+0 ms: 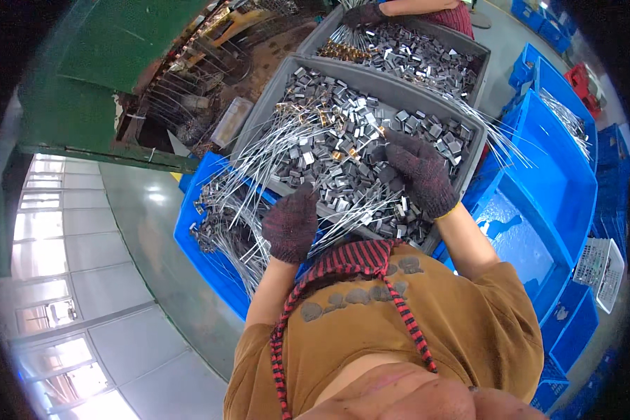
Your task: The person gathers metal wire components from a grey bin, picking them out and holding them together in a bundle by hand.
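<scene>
A grey bin [469, 115] in front of me holds many small silver metal blocks [343, 178]. Thin metal rods [259, 150], several with brass-coloured ends, lie over its left side. My left hand [292, 222], in a dark knitted glove, is at the bin's near left edge. Its fingers are pressed together near the blocks; what they hold is too small to make out. My right hand [421, 171], gloved alike, reaches over the blocks at the bin's right side. Its fingers curl down among them, and whatever is between the fingertips is hidden.
A blue bin [196, 203] full of rods stands at the left. Beyond the grey bin, a co-worker's gloved hand [364, 15] is over a second grey bin [479, 52]. Blue crates [560, 175] stand at the right. A green machine [91, 77] is at the far left.
</scene>
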